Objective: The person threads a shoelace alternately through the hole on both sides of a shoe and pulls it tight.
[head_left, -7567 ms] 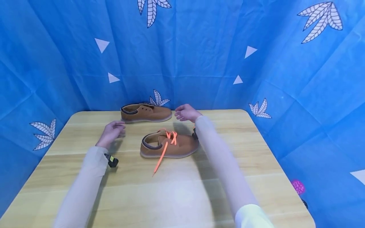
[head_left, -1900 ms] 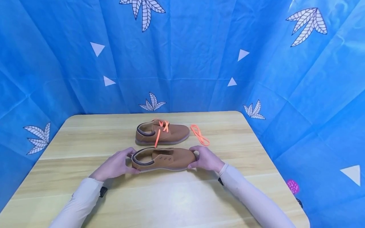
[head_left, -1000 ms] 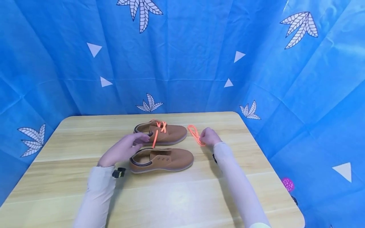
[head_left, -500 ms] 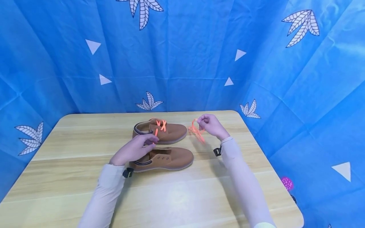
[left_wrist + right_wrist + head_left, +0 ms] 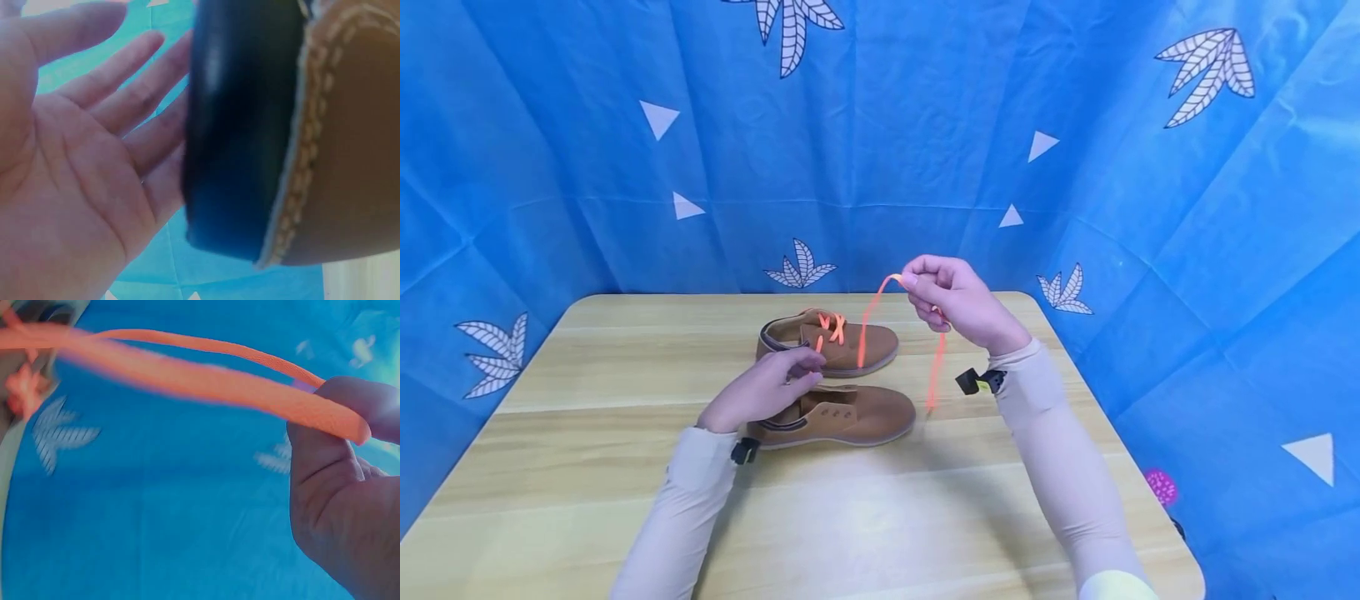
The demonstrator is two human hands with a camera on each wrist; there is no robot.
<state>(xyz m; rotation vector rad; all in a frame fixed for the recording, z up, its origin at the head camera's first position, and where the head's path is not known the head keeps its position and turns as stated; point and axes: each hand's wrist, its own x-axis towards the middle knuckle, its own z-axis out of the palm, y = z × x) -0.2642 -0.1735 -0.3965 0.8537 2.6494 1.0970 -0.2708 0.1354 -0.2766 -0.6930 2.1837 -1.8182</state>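
Two brown low shoes lie side by side, toes to the right. The far shoe (image 5: 882, 343) has an orange lace threaded through its eyelets; the near shoe (image 5: 872, 414) shows bare eyelets. My left hand (image 5: 767, 390) hovers over the heel ends, fingers loosely extended and holding nothing. In the left wrist view its palm (image 5: 75, 187) faces the camera, beside a shoe's dark collar (image 5: 240, 144). Raised above the table, my right hand (image 5: 958, 302) pinches a loose orange shoelace (image 5: 862, 333) between thumb and fingers. Both sides of the lace hang down from it, blurred.
The light wooden table (image 5: 850, 533) has rounded far corners. A blue patterned curtain (image 5: 910, 167) encloses its back and sides, close behind the far edge.
Earlier both hands held the near shoe and set it in front of the laced one. Since then my right hand has picked up the bundled shoelace, lifted it, and the lace has unfolded.
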